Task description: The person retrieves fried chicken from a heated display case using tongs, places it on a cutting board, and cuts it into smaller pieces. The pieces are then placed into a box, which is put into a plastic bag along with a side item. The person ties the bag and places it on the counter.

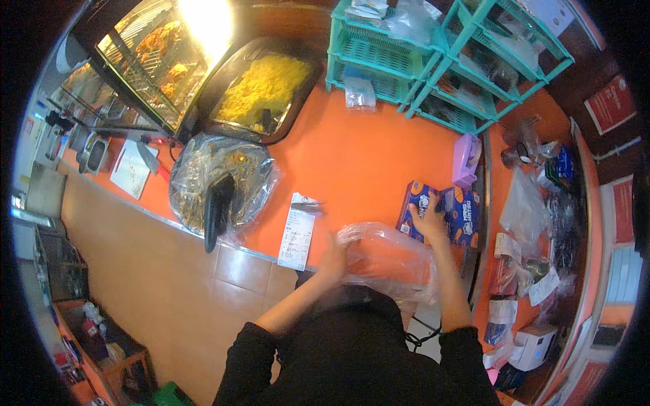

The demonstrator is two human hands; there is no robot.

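Note:
A clear plastic bag (389,254) lies at the counter's front edge, between my forearms. My left hand (332,258), slightly blurred, is closed on the bag's left side. Past the bag, my right hand (428,218) lies over two dark blue boxes with orange patterns, its fingers spread. One is the left box (414,197), the other the right box (465,215); the hand covers part of the gap between them. A long printed receipt (298,233) lies left of the bag, with a dark, thin object across its upper part.
A lilac tape dispenser (466,160) stands beyond the boxes, below turquoise racks (386,57). On the left are a plastic-covered bowl (196,179) with a black handle, a tray of yellow food (261,91), a lit food cabinet (152,61) and a red-handled knife (150,161) on a white board.

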